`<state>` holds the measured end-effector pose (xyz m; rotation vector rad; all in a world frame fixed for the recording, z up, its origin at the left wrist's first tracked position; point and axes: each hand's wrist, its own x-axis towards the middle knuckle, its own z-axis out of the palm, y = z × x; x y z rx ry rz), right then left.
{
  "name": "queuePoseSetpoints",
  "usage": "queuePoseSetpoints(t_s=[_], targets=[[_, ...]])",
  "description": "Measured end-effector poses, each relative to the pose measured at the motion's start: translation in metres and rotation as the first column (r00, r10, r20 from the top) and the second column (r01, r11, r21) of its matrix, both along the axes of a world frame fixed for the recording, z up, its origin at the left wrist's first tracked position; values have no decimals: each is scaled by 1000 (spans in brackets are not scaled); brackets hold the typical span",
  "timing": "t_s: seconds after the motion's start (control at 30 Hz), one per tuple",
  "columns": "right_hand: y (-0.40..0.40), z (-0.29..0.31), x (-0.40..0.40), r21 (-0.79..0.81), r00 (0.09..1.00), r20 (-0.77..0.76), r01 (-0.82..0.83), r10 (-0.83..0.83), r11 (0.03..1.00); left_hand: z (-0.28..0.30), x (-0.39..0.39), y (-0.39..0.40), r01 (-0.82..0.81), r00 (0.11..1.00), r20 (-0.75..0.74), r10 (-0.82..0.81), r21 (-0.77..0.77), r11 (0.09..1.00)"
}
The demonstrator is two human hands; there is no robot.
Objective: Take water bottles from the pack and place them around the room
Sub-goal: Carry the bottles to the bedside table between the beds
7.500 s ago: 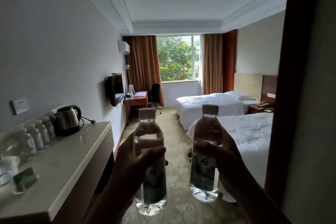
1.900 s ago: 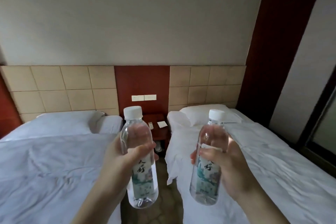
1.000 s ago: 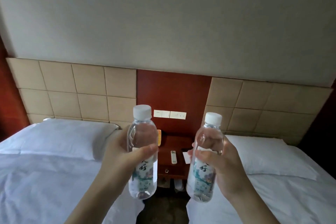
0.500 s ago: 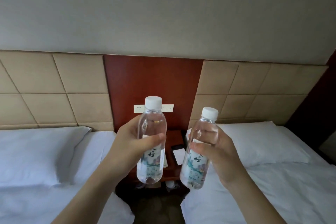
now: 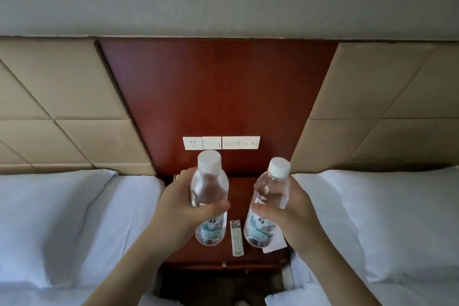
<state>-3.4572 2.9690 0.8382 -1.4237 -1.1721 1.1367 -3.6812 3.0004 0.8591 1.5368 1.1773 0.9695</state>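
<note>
L hand (image 5: 181,208) is wrapping round the mid-body of the left water bottle (image 5: 210,202), thumb across the front just above the label, fingers curled behind. R hand (image 5: 289,216) is gripping the right water bottle (image 5: 269,206) the same way. Both hands are closed firmly on their bottles, nothing slack.

Both bottles are hanging in the air over the bedside table (image 5: 238,189), caps up. The L one is sitting close to upright; the R one is leaning w/ its cap tipped to the right, base toward centre. Neither base looks to be touching the wood yet, though I can't say for sure from this angle.

What the set-down is turning on, IMO: the tabletop is lying straight below and slightly ahead of both grips, so it's a plain lowering along each bottle's long axis. A remote control (image 5: 236,237) is lying between the two bases, long side running front to back, and a white card (image 5: 274,246) is sitting under the R bottle's base. The L bottle seems to be getting bare wood; the R one probably needs straightening first, & may be landing on the card.
</note>
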Motion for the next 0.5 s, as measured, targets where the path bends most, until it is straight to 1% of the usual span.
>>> queuePoseSetpoints(t_s=[0.13, 0.27, 0.37, 0.5], targets=[[82, -60, 15, -72, 999, 15, -27, 28, 997, -63, 19, 78, 17, 1000, 23, -16, -49, 999], [149, -138, 21, -117, 1000, 26, -1, 4, 993, -148, 28, 141, 22, 1000, 15, -21, -87, 996], [186, -202, 25, -130, 998, 58, -23, 31, 991, -217, 36, 180, 70, 998, 9, -69, -129, 989], [220, -287, 28, -118, 993, 113, -11, 24, 993, -297, 48, 224, 74, 996, -47, -79, -101, 992]])
